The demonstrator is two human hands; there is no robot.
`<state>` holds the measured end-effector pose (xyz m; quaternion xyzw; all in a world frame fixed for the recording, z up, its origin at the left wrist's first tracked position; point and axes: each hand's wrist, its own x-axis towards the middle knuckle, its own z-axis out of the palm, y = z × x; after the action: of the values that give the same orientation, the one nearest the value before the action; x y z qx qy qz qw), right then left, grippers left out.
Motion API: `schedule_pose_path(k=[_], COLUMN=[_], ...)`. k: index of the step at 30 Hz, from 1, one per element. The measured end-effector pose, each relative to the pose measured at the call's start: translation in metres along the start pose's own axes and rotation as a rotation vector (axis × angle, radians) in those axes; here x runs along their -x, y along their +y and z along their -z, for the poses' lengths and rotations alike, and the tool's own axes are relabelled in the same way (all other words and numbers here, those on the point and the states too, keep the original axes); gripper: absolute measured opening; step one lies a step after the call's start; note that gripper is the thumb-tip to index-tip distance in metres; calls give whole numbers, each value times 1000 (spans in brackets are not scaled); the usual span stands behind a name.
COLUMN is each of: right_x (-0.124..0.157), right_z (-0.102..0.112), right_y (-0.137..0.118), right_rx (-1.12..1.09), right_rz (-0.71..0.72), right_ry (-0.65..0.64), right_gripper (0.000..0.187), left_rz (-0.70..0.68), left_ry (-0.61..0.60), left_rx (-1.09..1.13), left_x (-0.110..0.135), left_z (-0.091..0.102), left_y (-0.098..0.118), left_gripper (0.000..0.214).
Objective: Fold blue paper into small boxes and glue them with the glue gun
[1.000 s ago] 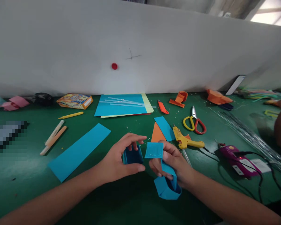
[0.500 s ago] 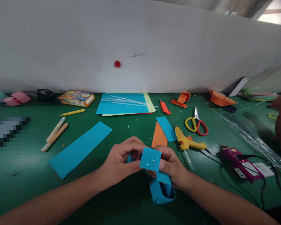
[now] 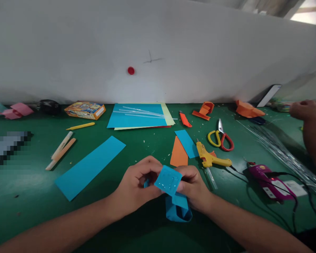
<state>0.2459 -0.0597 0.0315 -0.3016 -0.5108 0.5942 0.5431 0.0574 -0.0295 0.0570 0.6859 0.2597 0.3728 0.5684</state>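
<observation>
In the head view we see our left hand (image 3: 137,186) and right hand (image 3: 193,188), apart a second ago, now closed together on the folded blue paper piece (image 3: 173,196), its glue-shiny flap (image 3: 168,180) pressed between them just above the green tabletop (image 3: 28,196). Around it lie a blue paper strip (image 3: 91,166), a yellow glue gun (image 3: 210,157), scissors (image 3: 221,137) and a purple glue gun (image 3: 265,177), under a white wall (image 3: 94,52); another person's hand (image 3: 304,109) has come in at the far right.
</observation>
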Motion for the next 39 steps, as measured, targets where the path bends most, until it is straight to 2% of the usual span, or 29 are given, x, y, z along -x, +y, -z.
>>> schedule_pose_path(k=[7,15,21,24,27,30,34,36,39], right_x=[2,3,1,1,3,4,3,2,1], right_z=[-4,-1,-3,-3,-1,3,13,17,22], right_y=[-4,3,5,7,11,14,15,14,11], right_rx=[223,376,417,429,402,340,376,441,570], right_rz=[160,166,255,284,303,270,233,270,382], right_ry=[194,211,278,236,173,73,-159,-262,-293], right_gripper=[24,16,10,9,12,30,63,73,81], left_rz=[-6,0,13,-37,-84,-131,-161,-162,-164], left_ry=[133,151,215,219,249,265,276,303,358], left_rx=[42,-71,-223,-302,-368,-405,-413,-428,-440], left_x=[7,11,10,6,4,3,3,3,2], left_z=[-10,-9,-15,-15,-13,-10,-3,3,10], left_y=[0,-3,0,4,8,12,12,11,9], left_gripper=[11,17,18,16,28,37,37,36,36])
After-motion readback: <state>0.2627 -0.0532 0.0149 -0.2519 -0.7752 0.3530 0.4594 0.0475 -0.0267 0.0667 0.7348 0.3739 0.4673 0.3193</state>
